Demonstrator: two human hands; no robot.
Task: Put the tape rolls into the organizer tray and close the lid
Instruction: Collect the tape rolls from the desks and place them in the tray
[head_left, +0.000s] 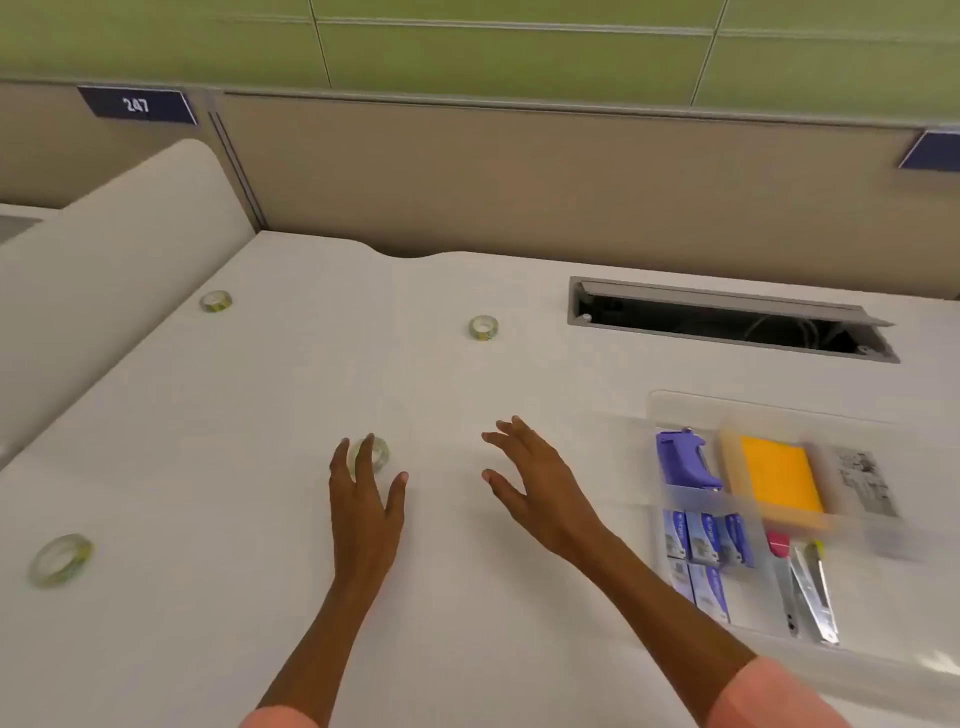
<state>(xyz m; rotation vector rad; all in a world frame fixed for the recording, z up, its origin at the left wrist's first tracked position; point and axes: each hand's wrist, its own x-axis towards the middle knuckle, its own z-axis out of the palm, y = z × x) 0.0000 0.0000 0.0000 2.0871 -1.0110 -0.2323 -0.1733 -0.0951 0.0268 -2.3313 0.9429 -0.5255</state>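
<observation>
four tape rolls on table (467, 571); left hand (366, 501) grip spread over near roll (375, 453), right hand (535, 480) open, empty, beside tray (670, 410).

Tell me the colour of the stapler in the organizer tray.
Purple. The stapler lies in the organizer tray, shown in the head view.

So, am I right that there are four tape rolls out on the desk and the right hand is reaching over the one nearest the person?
Not quite: it is the left hand whose fingers reach over the nearest tape roll, while the right hand hovers open beside it, as the head view shows. The rest holds: four rolls lie on the desk, none yet in the organizer tray.
</observation>
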